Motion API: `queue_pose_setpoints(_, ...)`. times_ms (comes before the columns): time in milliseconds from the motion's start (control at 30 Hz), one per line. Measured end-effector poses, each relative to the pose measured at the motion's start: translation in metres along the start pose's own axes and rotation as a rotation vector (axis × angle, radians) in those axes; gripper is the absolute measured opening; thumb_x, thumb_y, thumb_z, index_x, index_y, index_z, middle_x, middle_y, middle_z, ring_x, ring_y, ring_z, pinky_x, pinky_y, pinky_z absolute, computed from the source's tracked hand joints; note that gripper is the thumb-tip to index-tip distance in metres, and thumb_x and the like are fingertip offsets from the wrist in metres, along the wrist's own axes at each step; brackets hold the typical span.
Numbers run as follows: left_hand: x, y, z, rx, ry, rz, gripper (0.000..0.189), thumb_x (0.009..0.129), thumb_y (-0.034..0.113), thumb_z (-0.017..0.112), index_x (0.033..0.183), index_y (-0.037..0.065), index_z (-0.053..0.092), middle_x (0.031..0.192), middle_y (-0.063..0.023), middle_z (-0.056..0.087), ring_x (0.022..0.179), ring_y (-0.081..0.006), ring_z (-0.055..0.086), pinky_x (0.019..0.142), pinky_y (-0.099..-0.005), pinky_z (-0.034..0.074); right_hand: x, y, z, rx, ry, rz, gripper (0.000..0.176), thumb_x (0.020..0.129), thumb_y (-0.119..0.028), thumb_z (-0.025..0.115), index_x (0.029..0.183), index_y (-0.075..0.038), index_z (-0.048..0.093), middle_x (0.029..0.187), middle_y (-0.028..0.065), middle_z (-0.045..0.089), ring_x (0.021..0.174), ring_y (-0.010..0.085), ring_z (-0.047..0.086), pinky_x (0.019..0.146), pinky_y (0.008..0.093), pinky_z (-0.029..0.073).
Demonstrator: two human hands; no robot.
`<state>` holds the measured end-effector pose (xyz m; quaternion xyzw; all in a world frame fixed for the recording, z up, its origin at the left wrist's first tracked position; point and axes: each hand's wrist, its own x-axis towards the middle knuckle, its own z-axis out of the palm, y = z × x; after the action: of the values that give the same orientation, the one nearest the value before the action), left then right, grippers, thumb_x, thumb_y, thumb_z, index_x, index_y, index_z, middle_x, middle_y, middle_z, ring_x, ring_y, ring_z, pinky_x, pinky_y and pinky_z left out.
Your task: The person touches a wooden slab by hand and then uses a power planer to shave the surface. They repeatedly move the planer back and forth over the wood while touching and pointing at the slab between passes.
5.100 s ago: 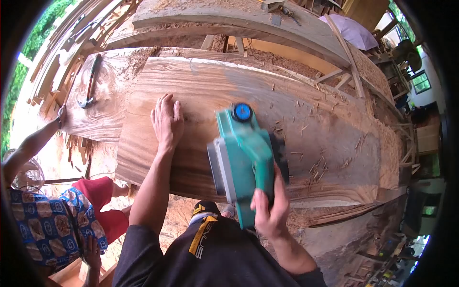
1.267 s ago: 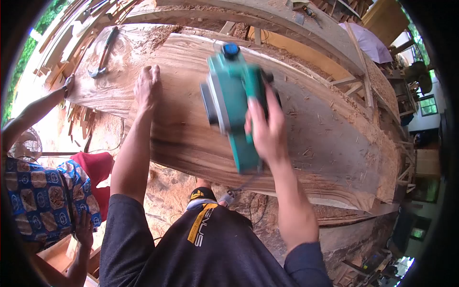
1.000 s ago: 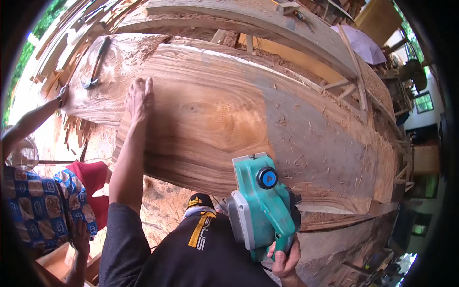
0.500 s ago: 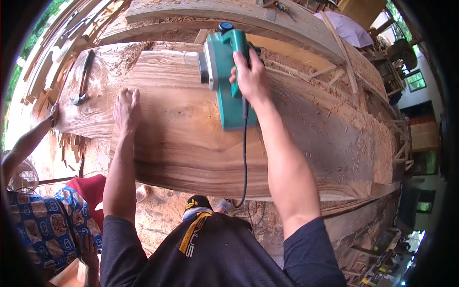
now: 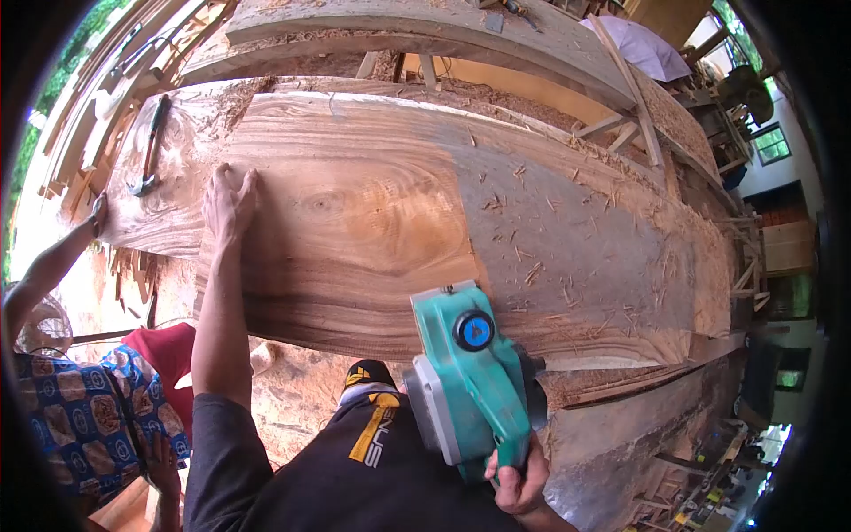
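Green electric planer (image 5: 470,372) sitting at the near edge of the wood slab (image 5: 576,248), nose overlapping that edge, body hanging off it toward the person. Right hand (image 5: 523,483) gripping the planer's rear handle, fingers wrapped tight round it. Left hand (image 5: 229,202) lying palm down on the slab near its left end, fingers stretched out and close together. Slab's left half showing fresh orange-brown grain; its right half looking grey and carrying loose shavings (image 5: 532,270). A hammer (image 5: 146,146) lying on a lower board (image 5: 186,133) just past the slab's left end. A co-worker's hand (image 5: 96,213) resting on that board's outer end. A second timber (image 5: 425,27) lying beyond the slab's far edge.
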<state>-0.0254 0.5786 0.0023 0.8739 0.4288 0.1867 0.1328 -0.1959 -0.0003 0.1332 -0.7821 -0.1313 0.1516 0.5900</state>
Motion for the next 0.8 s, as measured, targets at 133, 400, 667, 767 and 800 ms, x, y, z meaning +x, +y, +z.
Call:
queue_pose_setpoints(133, 0.0, -0.002, 0.002, -0.032, 0.001, -0.01, 0.07, 0.091, 0.055, 0.066, 0.143, 0.01, 0.051, 0.143, -0.0177, 0.057, 0.134, -0.0364, 0.05, 0.112, -0.0466, 0.037, 0.047, -0.022, 0.012, -0.048, -0.013, -0.024, 0.059, 0.097, -0.015, 0.058, 0.145, 0.015, 0.038, 0.078, 0.0083, 0.064, 0.062, 0.0149, 0.065, 0.06, 0.0301, 0.054)
queue_pose_setpoints(400, -0.002, -0.004, -0.001, -0.136, 0.005, -0.009, 0.065, 0.09, 0.046, 0.068, 0.141, 0.009, 0.052, 0.139, -0.0177, 0.06, 0.132, -0.0364, 0.052, 0.112, -0.0466, 0.037, 0.295, -0.049, 0.094, 0.032, 0.112, -0.148, 0.041, 0.106, -0.02, 0.054, 0.145, -0.008, 0.052, 0.073, 0.0025, 0.06, 0.057, 0.0104, 0.06, 0.051, 0.0291, 0.05)
queue_pose_setpoints(667, 0.004, -0.01, -0.004, -0.296, 0.022, -0.043, 0.058, 0.095, 0.04, 0.064, 0.141, 0.007, 0.053, 0.133, -0.0199, 0.065, 0.125, -0.0385, 0.06, 0.106, -0.0467, 0.044, 0.42, -0.053, 0.119, 0.175, 0.049, -0.116, 0.04, 0.105, -0.035, 0.056, 0.135, -0.008, 0.057, 0.069, 0.0003, 0.055, 0.056, 0.0101, 0.057, 0.053, 0.0281, 0.049)
queue_pose_setpoints(767, 0.003, -0.01, -0.027, -0.464, 0.067, -0.132, 0.052, 0.1, 0.042, 0.056, 0.134, 0.003, 0.058, 0.119, -0.0227, 0.071, 0.113, -0.0408, 0.067, 0.098, -0.0475, 0.05, 0.316, -0.051, 0.104, 0.221, 0.003, -0.066, 0.041, 0.108, -0.027, 0.05, 0.144, -0.008, 0.052, 0.073, -0.0007, 0.052, 0.058, 0.0078, 0.052, 0.051, 0.0252, 0.045)
queue_pose_setpoints(800, 0.003, -0.009, -0.033, -0.481, 0.075, -0.169, 0.051, 0.1, 0.043, 0.055, 0.132, 0.003, 0.06, 0.116, -0.0231, 0.072, 0.111, -0.041, 0.067, 0.097, -0.0473, 0.05, 0.271, -0.052, 0.096, 0.206, 0.007, -0.058, 0.043, 0.109, -0.026, 0.049, 0.148, -0.007, 0.048, 0.07, -0.0014, 0.05, 0.059, 0.0075, 0.051, 0.051, 0.0249, 0.044)
